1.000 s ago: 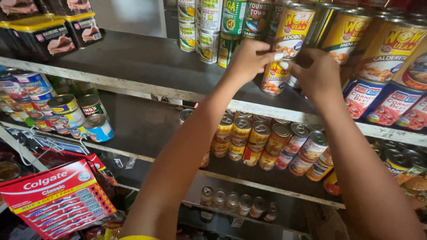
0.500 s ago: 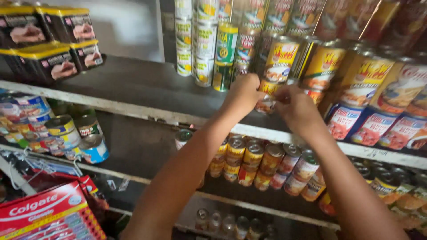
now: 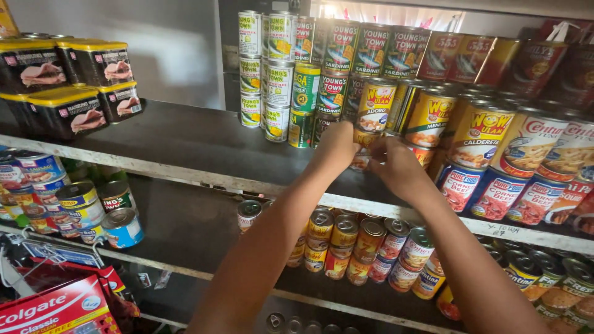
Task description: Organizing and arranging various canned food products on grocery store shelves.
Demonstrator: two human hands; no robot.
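Dark shelves of a small store are filling the view, one above the other, each with a pale front edge. On the upper shelf, both hands are reaching to the same yellow can, which is standing in the bottom row of a stack of yellow and red cans, close to the middle of the shelf. The left hand is curling around the left side of this can, and the right hand is closing on its right side, so the two hands are almost meeting in front of it; the fingers are bent, not spread. I cannot tell surely if the can is lifting off the shelf or is resting on it, because the hands are covering its lower part. Just above it, another yellow can with a red label is sitting on top. To the left, a tall stack of green and white cans is standing near, and to the right, blue and red cans are lying in a row under bigger yellow and orange ones. Far left on the same shelf, black boxes with yellow lids are piling up, well apart from the hands. On the lower shelf, small round tins are standing below the forearms, and a red carton is showing at the bottom left corner.
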